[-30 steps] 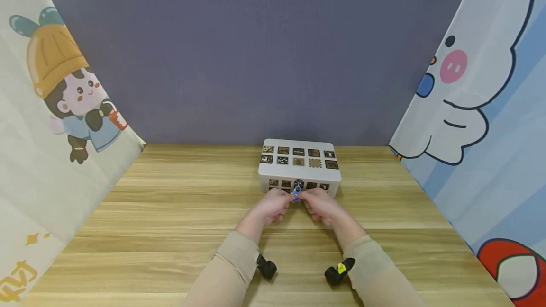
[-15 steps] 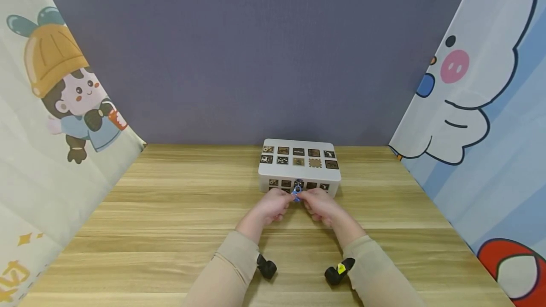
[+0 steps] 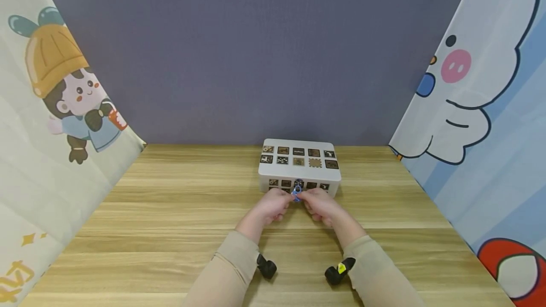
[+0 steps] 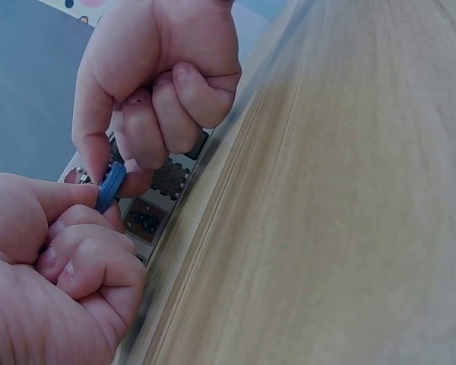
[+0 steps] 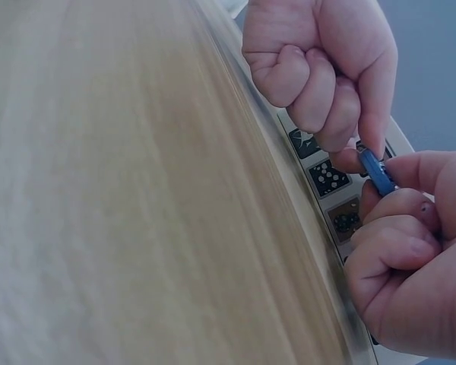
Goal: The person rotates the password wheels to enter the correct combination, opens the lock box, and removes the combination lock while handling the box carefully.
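A blue padlock (image 3: 296, 195) hangs at the clasp (image 3: 299, 183) on the front of a white box (image 3: 294, 170) printed with small dark pictures. My left hand (image 3: 274, 204) pinches the padlock from the left between thumb and forefinger. From the right, my right hand (image 3: 322, 204) pinches it the same way. The other fingers of both hands are curled in. In the left wrist view the blue padlock body (image 4: 112, 185) shows edge-on between the fingertips. Fingers hide much of the padlock (image 5: 375, 172) in the right wrist view, and whether its shackle is locked cannot be told.
The box stands lid down on a wooden table (image 3: 192, 193), near the grey back panel (image 3: 264, 60). Cartoon-printed sheets border the table at the left (image 3: 25, 155) and right (image 3: 490, 179). Black wrist cameras sit below both sleeves.
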The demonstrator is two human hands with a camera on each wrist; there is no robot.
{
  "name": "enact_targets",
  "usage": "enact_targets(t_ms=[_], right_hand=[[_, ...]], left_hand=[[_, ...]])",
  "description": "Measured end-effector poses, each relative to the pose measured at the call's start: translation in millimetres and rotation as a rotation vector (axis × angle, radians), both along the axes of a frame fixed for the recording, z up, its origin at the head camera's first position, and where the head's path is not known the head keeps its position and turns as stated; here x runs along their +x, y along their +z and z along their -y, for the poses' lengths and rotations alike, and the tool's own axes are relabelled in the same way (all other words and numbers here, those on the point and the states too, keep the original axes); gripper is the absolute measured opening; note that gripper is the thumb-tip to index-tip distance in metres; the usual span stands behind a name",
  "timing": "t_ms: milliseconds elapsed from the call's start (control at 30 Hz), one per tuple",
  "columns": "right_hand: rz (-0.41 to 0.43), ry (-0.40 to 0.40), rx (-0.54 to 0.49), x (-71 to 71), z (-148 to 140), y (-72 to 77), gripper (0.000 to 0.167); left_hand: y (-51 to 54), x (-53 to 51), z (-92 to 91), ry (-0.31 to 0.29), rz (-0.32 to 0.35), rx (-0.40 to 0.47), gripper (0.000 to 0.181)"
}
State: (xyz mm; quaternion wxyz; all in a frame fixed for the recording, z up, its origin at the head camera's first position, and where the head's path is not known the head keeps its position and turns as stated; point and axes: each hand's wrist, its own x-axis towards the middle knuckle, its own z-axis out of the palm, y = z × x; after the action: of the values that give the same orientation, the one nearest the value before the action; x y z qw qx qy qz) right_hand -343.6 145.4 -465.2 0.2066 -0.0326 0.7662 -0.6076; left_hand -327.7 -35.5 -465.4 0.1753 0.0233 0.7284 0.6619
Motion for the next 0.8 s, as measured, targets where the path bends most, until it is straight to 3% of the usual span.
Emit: enact_targets(t_ms=[800], right_hand=[[0.002, 0.028, -0.025, -0.1, -18.7, 11.6, 0.040]], left_hand=[[0.6, 4.2, -1.8, 0.015, 0.001, 0.006, 0.027]])
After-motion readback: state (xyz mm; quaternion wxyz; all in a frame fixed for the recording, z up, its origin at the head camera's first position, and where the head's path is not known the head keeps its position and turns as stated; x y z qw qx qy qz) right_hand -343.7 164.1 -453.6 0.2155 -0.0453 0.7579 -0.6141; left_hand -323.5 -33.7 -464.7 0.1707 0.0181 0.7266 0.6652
